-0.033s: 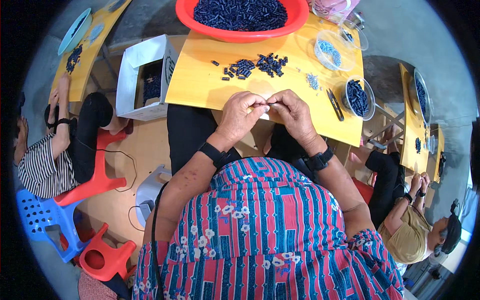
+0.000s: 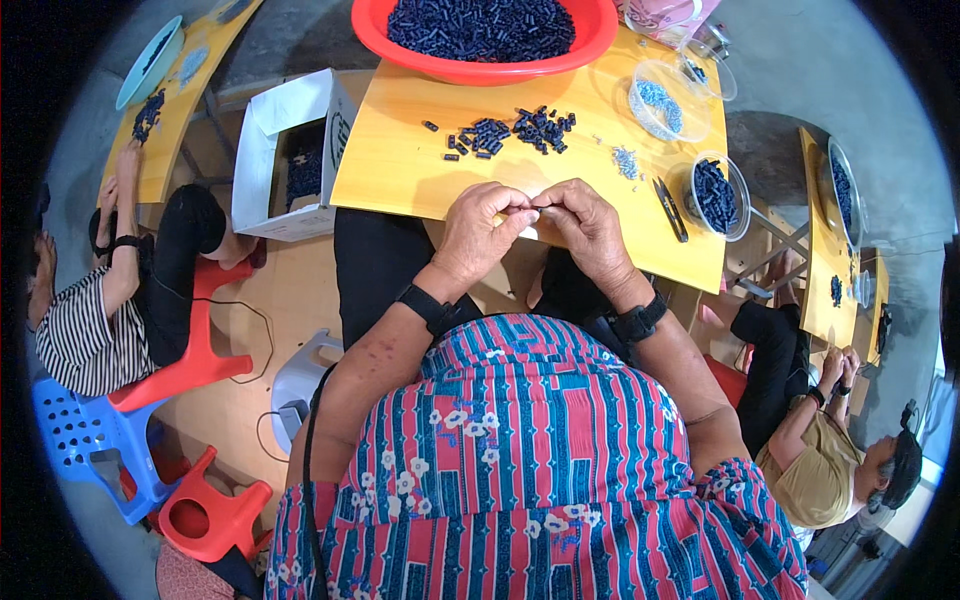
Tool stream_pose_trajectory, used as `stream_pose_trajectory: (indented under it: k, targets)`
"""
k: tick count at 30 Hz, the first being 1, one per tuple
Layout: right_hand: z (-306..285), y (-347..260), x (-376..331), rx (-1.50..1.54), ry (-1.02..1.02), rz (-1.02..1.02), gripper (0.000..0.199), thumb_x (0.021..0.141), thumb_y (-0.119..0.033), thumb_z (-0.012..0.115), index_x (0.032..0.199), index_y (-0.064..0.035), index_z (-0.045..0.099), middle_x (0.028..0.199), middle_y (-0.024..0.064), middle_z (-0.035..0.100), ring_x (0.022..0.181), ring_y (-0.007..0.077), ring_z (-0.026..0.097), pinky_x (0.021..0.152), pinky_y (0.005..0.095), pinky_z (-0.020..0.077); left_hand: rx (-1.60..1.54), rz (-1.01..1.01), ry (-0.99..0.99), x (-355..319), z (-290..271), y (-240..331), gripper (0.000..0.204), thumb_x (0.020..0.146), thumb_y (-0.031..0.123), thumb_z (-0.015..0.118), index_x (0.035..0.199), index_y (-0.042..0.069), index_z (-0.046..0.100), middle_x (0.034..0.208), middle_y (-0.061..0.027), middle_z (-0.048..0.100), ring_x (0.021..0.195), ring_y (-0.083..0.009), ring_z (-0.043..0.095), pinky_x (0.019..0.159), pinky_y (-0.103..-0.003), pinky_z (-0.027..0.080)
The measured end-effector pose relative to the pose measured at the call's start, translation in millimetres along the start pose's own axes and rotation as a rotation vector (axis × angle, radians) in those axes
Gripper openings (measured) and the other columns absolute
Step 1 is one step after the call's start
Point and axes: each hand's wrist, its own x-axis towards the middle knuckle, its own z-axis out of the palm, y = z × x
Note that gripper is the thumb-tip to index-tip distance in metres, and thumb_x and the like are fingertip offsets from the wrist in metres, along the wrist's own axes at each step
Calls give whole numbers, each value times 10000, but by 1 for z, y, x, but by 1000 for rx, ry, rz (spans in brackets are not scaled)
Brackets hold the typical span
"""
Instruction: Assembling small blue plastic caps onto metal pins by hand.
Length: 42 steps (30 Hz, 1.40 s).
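Observation:
At the front edge of the yellow table, my left hand and my right hand meet fingertip to fingertip. Both pinch a small dark cylindrical piece, mostly covered by the fingers. Just beyond my hands lie two loose heaps of short dark-blue cylindrical pieces. Right of these is a little pile of small pale-blue and silvery parts. Black-handled tweezers or snips rest near the table's right side, beside a clear round tub of dark pieces.
A big red basin full of dark pieces stands at the table's far edge. Another clear tub holds pale-blue parts. An open white carton is left of the table. Co-workers sit at tables on both sides; red and blue stools stand at left.

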Motion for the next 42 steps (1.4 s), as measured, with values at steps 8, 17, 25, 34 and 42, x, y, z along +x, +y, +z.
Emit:
stream_pose_trajectory:
  k: [8, 17, 25, 34, 42]
  targets:
    - [0, -11, 2, -97, -33, -12, 153, 820, -24, 667, 972, -37, 676, 887, 123, 655, 806, 266, 659, 742, 322, 530, 22, 32, -10, -1, 1, -3, 163, 807, 125, 730, 880, -1, 658, 797, -95, 620, 780, -221, 608, 716, -326, 493]
    - [-6, -25, 5, -343, -89, -206, 266, 814, -12, 662, 1076, -55, 636, 881, 147, 653, 818, 303, 664, 741, 344, 533, 51, 41, -44, -1, 0, -5, 169, 753, 198, 738, 824, 49, 700, 774, -94, 657, 811, -290, 609, 801, -395, 465]
    - [-1, -3, -2, 292, 52, 150, 307, 812, 11, 700, 1115, -32, 669, 909, 77, 701, 822, 156, 669, 760, 274, 534, -80, 8, -53, 0, -4, -2, 135, 840, 136, 693, 903, 17, 704, 789, -84, 634, 790, -213, 596, 748, -317, 477]
    - [-4, -8, 0, 84, 58, 45, 134, 803, -17, 710, 937, -21, 726, 867, 82, 695, 814, 169, 661, 755, 280, 521, -38, 30, -64, 0, -4, 1, 129, 846, 118, 694, 896, 0, 694, 789, -83, 626, 784, -206, 597, 741, -310, 477]
    - [0, -8, 0, -3, 32, -103, 118, 805, -19, 692, 920, -45, 700, 874, 100, 654, 831, 233, 642, 750, 311, 510, -67, 10, 4, 0, 0, 0, 125, 763, 136, 732, 816, 28, 697, 778, -96, 653, 779, -267, 612, 754, -367, 473]
